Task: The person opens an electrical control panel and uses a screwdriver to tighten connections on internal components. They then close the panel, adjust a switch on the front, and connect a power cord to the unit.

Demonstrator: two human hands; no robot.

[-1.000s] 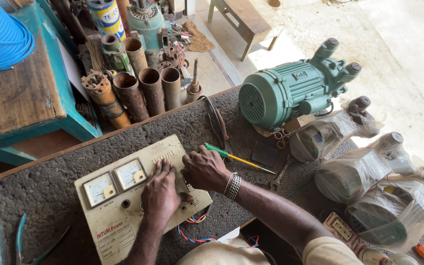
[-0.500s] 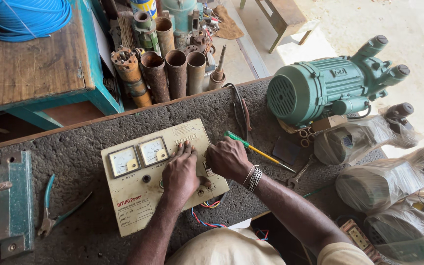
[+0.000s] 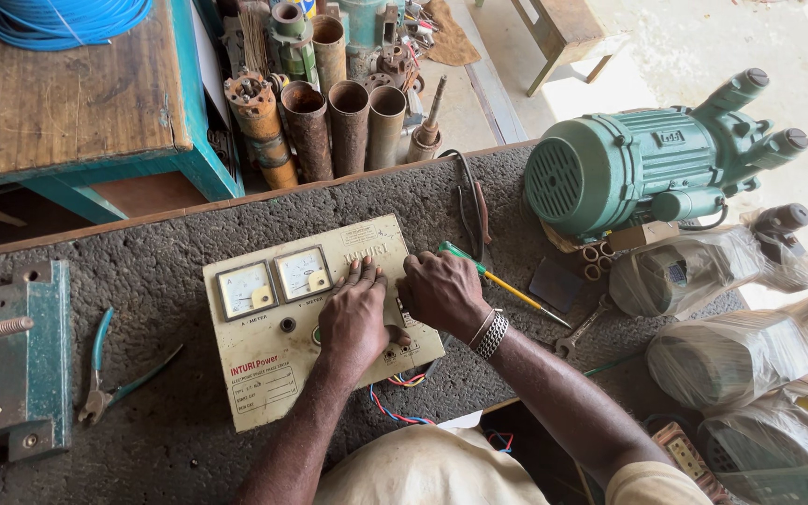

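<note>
We see two square white-faced meter dials (image 3: 274,281) on the cream panel's upper left, and a pale rectangular label (image 3: 267,397) at its lower left. Clear plastic-wrapped motor packages (image 3: 714,266) sit at our right.

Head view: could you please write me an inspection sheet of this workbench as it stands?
Surface: rough grey bench, worn and gritty.
Job's things: cream control panel lying flat, two meters on its face.
Clutter: blue pliers, green screwdriver, spanner, vise at the bench's left end.
Hands: left hand and right hand both rest on the panel's right part; neither grips a tool.
Cables: coloured wires hang out below the panel; blue coil on the wooden table.
Surroundings: green motor pump, wrapped pumps, rusty pipes beyond the bench.
</note>
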